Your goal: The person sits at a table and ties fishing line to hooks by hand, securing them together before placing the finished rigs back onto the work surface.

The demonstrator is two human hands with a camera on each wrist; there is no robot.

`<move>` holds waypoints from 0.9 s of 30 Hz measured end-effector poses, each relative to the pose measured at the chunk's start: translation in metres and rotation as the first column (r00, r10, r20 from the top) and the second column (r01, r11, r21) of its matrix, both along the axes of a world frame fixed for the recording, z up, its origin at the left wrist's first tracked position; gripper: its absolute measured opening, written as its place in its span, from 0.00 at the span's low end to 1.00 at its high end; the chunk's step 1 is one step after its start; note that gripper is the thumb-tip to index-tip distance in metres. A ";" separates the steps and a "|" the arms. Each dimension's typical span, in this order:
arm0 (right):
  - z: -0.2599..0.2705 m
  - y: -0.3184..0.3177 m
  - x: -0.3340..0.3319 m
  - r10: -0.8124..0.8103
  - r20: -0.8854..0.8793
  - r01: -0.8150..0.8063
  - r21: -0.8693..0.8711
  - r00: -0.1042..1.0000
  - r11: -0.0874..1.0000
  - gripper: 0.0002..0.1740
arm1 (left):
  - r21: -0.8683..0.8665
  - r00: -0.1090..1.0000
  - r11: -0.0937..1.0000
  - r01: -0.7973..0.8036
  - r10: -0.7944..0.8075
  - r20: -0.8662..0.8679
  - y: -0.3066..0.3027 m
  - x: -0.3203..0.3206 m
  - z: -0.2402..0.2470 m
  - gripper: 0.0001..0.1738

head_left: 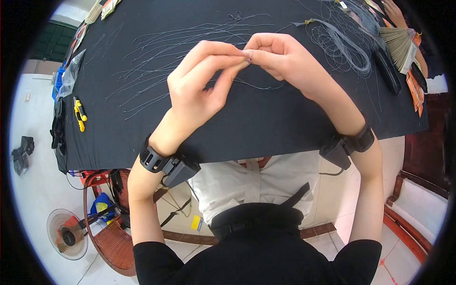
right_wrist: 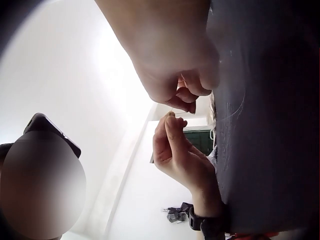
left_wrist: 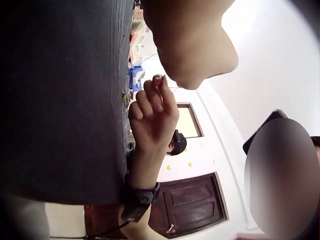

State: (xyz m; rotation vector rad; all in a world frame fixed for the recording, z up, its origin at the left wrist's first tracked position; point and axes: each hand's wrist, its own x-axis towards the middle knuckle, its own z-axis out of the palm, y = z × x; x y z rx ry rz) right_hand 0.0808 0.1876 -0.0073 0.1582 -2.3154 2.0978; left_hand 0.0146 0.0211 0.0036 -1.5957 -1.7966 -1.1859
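Note:
Both hands meet above the black cloth (head_left: 213, 128) in the head view. The left hand (head_left: 202, 78) pinches thin grey line between thumb and fingertips. Close against it, the right hand (head_left: 289, 59) pinches the line with thumb and index finger, its other fingers curled. A strand of line (head_left: 261, 88) trails to the right below the fingertips. In the right wrist view a small gap lies between the left hand (right_wrist: 182, 150) and the right hand (right_wrist: 175, 65), with a fine line at the fingertips. Any knot or tiny part there is too small to tell.
Several looped line pieces (head_left: 147, 90) lie left and behind the hands. A coiled grey bundle (head_left: 351, 52) and a black-handled tool (head_left: 387, 71) lie right. Yellow cutters (head_left: 80, 114) and a plastic bag (head_left: 73, 71) are at the left edge. Another person's hand (head_left: 394, 14) shows at top right.

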 end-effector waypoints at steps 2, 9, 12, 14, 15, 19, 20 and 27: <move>-0.002 -0.002 0.000 0.003 -0.019 -0.003 0.040 1.000 0.999 0.10 | 0.027 0.999 0.998 -0.051 0.051 0.003 -0.001 -0.003 -0.002 0.08; 0.015 -0.008 0.009 0.002 0.016 -0.004 0.114 1.000 0.993 0.11 | 0.039 0.989 0.991 -0.128 0.130 -0.071 -0.001 -0.012 -0.005 0.07; 0.014 -0.010 0.011 -0.010 -0.065 0.015 0.064 0.998 0.998 0.10 | 0.001 0.987 0.993 -0.120 0.119 -0.105 0.000 -0.011 -0.005 0.07; 0.017 -0.009 0.012 0.001 -0.074 0.004 0.067 0.997 0.998 0.10 | -0.016 0.987 0.994 -0.104 0.101 -0.125 0.000 -0.011 -0.005 0.07; 0.017 -0.009 0.012 0.005 -0.078 0.000 0.068 0.997 0.998 0.10 | -0.024 0.987 0.995 -0.095 0.091 -0.135 0.001 -0.011 -0.006 0.07; 0.011 -0.007 0.011 0.026 -0.117 -0.019 0.066 0.993 0.998 0.10 | -0.057 0.988 0.997 -0.057 0.049 -0.143 0.000 -0.009 -0.008 0.07; 0.011 -0.006 0.010 0.035 -0.122 -0.026 0.075 0.992 0.997 0.11 | -0.067 0.989 0.997 -0.048 0.038 -0.142 0.000 -0.009 -0.007 0.08; 0.015 -0.001 0.009 -0.010 -0.120 0.011 0.012 0.993 1.000 0.10 | -0.085 0.997 0.996 0.011 -0.017 -0.070 0.002 -0.003 -0.006 0.07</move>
